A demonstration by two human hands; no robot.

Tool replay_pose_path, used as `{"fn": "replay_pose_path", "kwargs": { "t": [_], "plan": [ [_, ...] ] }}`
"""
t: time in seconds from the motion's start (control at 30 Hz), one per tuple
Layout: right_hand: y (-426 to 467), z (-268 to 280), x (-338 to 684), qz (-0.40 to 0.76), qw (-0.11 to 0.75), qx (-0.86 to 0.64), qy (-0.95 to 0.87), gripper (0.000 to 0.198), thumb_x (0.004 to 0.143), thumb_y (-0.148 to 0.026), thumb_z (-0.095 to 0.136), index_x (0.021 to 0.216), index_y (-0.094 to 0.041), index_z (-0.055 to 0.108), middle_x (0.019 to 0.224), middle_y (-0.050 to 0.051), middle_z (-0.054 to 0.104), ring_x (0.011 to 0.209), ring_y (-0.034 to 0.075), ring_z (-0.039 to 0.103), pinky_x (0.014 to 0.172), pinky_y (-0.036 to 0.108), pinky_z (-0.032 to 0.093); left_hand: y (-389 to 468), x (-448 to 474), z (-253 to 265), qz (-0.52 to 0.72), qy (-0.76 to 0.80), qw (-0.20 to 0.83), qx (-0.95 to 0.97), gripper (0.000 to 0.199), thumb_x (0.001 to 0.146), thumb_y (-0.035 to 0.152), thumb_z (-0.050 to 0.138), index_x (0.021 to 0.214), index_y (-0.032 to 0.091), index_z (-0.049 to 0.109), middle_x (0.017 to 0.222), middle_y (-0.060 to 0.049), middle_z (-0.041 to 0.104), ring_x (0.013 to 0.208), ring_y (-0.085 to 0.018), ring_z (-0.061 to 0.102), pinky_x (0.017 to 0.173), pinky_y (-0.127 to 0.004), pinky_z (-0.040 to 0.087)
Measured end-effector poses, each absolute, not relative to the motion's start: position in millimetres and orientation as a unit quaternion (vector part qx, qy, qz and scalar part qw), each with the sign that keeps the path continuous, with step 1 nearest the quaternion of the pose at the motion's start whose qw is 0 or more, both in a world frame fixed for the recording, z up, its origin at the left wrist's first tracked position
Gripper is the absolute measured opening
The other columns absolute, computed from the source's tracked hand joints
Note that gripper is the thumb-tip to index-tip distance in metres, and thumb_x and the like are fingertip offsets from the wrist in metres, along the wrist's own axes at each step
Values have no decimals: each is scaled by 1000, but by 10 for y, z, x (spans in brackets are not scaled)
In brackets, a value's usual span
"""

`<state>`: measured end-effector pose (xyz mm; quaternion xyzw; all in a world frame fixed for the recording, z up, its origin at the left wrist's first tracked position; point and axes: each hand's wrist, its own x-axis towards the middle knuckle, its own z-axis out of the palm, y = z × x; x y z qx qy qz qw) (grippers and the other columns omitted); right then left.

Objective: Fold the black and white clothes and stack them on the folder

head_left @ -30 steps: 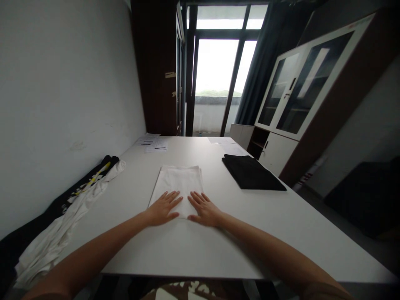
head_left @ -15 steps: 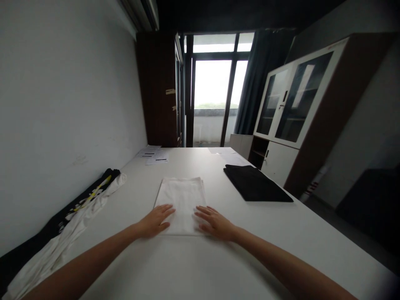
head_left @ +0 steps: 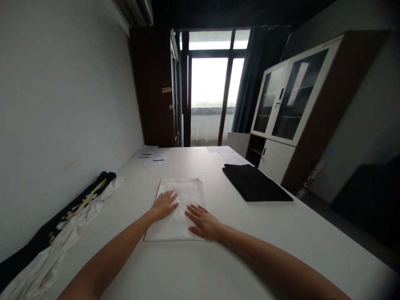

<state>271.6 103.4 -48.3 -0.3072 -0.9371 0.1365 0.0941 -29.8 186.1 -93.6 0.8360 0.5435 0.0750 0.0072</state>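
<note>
A folded white cloth (head_left: 181, 187), perhaps a garment, lies flat on the white table (head_left: 175, 266) in front of me. My left hand (head_left: 165, 205) rests on its left half, palm down with the fingers spread. Over the lower right part of the cloth lies my right hand (head_left: 203, 222), also flat, its fingers stretched out. Neither hand grips anything. Slight creases show in the fabric between the two hands.
A folded black cloth (head_left: 256, 183) lies to the right, near the table's edge. Along the left wall stretch white clothing (head_left: 78, 229) and dark clothing (head_left: 40, 237). Paper sheets (head_left: 154, 157) lie at the far left. A glass-door cabinet (head_left: 281, 104) stands at the right.
My left hand has slid forward and inward onto the cloth. My right hand has shifted slightly left over it. The cloth's near edge reaches a little closer to me, and the view has turned slightly.
</note>
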Motion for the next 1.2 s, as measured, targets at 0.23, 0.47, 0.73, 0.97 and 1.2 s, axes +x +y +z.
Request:
{"fn": "replay_pose_path", "kwargs": {
  "t": [0.23,0.47,0.73,0.97,1.2],
  "plan": [
    [1270,-355,2832,152,134,-257,-945,52,102,-50,53,149,-26,58,157,7,48,147,26,42,124,43,31,2098,-785,-822,47,632,0,774,67,104,58,34,160,23,38,167,-19,30,155,-39,26,118,-68,23],
    [1818,-471,2233,82,133,-388,-908,58,102,-49,53,153,-21,52,161,12,42,150,29,36,124,48,29,2254,-229,-919,68,611,-25,788,57,107,43,31,159,21,38,169,-14,27,157,-29,24,124,-54,20],
    [2174,-632,2410,84,94,-440,-889,66,105,-57,45,161,-24,38,169,10,26,156,29,20,126,49,18,2439,-540,-932,51,653,-15,755,62,107,51,27,161,22,35,169,-16,27,154,-36,29,119,-63,26],
    [2559,-673,2172,54,95,-500,-859,61,106,-50,42,159,-19,41,167,15,28,157,30,19,125,52,17,2685,-102,-930,56,634,-20,771,57,106,40,33,160,23,37,171,-10,24,158,-28,20,126,-52,18],
    [2799,-738,2223,74,76,-531,-841,65,108,-56,33,161,-19,36,170,12,22,158,28,15,126,49,15,2952,-256,-965,49,662,7,748,57,107,44,26,161,28,35,169,-9,29,156,-30,26,123,-56,23]
  ]
}}
